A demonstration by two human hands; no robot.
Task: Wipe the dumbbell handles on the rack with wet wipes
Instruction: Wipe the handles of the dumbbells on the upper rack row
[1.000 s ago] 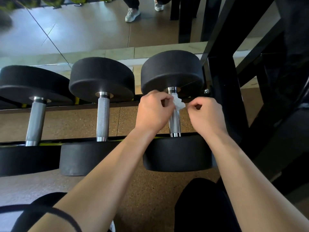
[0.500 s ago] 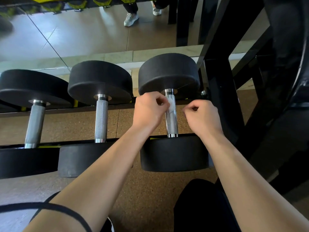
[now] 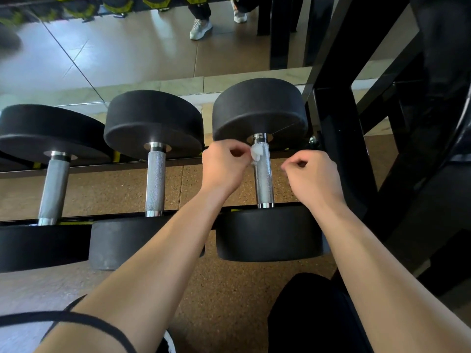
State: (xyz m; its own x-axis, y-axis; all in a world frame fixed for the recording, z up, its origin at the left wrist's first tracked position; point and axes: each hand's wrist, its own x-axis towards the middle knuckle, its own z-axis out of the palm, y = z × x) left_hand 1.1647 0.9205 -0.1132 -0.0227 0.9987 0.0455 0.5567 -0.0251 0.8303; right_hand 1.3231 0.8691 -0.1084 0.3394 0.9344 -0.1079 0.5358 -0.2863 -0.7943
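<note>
- Since a second ago the wipe [image 3: 255,154] has gone from stretched across the handle [image 3: 264,179] between both hands to a small wad at the handle's far end, on its left side.
- Left hand [image 3: 224,169] pinches that wad between thumb and curled fingers [image 3: 240,149], holding it against the steel just below the far head.
- Right hand [image 3: 314,178] is just right of the handle, apart from it, fingers curled in with nothing showing in them.
- Step in hand, I judge: wiping this handle. It would go best with the wad wrapped round the bar, drawn along its full length to the near head, and twisted to reach the underside.
- This dumbbell lies last on the rack [image 3: 341,154], whose post crowds the right hand.
- Two more handles [image 3: 155,182] [image 3: 53,189] lie to the left, with a mirror [image 3: 127,47] behind.
</note>
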